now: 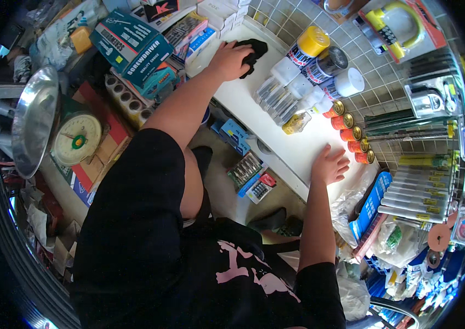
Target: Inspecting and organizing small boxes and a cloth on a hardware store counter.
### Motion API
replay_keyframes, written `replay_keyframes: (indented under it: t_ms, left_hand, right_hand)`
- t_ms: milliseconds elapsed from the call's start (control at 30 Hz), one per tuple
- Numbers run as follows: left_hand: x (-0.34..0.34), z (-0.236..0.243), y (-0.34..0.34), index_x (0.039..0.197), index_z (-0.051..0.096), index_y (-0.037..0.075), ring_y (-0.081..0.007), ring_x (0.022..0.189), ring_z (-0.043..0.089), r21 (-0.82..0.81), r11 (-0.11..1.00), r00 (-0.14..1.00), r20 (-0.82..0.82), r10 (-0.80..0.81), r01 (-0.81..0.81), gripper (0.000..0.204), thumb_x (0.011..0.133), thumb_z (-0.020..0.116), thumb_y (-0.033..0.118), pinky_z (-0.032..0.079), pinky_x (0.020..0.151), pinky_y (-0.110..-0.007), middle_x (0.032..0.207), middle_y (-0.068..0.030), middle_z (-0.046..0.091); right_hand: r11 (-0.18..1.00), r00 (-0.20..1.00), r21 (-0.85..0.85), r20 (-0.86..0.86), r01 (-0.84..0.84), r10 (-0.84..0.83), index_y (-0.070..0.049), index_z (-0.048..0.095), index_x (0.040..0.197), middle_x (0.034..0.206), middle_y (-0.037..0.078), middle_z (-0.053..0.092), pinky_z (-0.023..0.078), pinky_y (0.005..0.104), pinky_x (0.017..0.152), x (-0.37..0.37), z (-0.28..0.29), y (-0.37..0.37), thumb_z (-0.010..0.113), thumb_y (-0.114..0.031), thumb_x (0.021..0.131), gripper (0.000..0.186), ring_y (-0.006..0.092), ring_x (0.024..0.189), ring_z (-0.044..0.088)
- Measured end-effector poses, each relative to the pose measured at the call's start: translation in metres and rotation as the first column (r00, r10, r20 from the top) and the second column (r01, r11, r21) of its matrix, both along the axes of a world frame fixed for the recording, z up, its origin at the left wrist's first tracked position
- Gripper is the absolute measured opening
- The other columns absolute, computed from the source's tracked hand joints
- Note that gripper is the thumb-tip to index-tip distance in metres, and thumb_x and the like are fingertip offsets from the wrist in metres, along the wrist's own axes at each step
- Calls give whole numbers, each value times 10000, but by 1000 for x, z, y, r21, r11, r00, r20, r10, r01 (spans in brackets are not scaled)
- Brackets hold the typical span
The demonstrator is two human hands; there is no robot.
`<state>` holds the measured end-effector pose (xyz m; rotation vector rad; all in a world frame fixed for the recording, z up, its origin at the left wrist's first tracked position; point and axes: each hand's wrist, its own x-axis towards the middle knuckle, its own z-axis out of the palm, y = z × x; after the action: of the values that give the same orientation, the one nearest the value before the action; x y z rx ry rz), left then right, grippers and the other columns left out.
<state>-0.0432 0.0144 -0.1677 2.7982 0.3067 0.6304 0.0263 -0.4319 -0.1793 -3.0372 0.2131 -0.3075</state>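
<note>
Cloth point(256, 54), black and bunched, lies on the white counter point(294, 156) at about twelve o'clock in my view; I judge it light, soft and limp, best taken by its thick middle. The left hand point(231, 60) lies over its nine o'clock edge, reaching far out; I can't tell whether it grips. The right hand point(329, 165), well apart at three o'clock, is spread and empty near the red tins point(348, 135).

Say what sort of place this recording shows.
Probably a small hardware shop or its stockroom: spray cans stand grouped together, packaged goods hang on the right, and a dial scale sits at left.
</note>
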Motion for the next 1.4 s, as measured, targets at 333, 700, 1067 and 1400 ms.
replay_keyframes:
  t_ms: [333, 700, 1067, 1400]
  left_hand:
    - [-75, -2, -23, 1416, 522, -46, -434, 1367, 504, 84, 969, 965, -108, 240, -231, 663, 899, 643, 350, 303, 1217, -495, 1475, -264, 551]
    - [-56, -2, -44, 1493, 459, -59, -537, 1447, 353, 102, 918, 879, -265, 397, -384, 770, 906, 647, 403, 269, 1219, -591, 1573, -275, 431]
    - [28, 0, -16, 1531, 477, 105, -462, 1498, 321, 83, 955, 954, -67, 292, -286, 689, 931, 603, 421, 238, 1247, -550, 1601, -167, 441]
    - [40, 15, -8, 1558, 456, 217, -424, 1550, 230, 33, 967, 951, -176, 255, -253, 771, 885, 650, 539, 191, 1269, -534, 1662, -104, 361]
  right_hand:
    - [998, 999, 47, 38, -32, 30, -142, 302, 1628, 1658, 328, 217, 151, 682, 1205, 1, -5, -7, 359, -707, 1001, 845, 494, 1548, 190]
    - [988, 991, 74, -18, -132, 134, -208, 304, 1639, 1680, 308, 178, 90, 696, 1213, -12, 3, -10, 402, -682, 1001, 801, 517, 1558, 121]
    - [991, 991, 52, 46, -125, 123, -203, 330, 1626, 1673, 298, 213, 115, 710, 1204, -8, -4, -5, 452, -645, 992, 783, 538, 1539, 162]
    - [996, 997, 49, 5, -75, 75, -193, 335, 1609, 1672, 280, 226, 139, 715, 1196, -10, 2, 1, 479, -612, 976, 772, 513, 1545, 164]
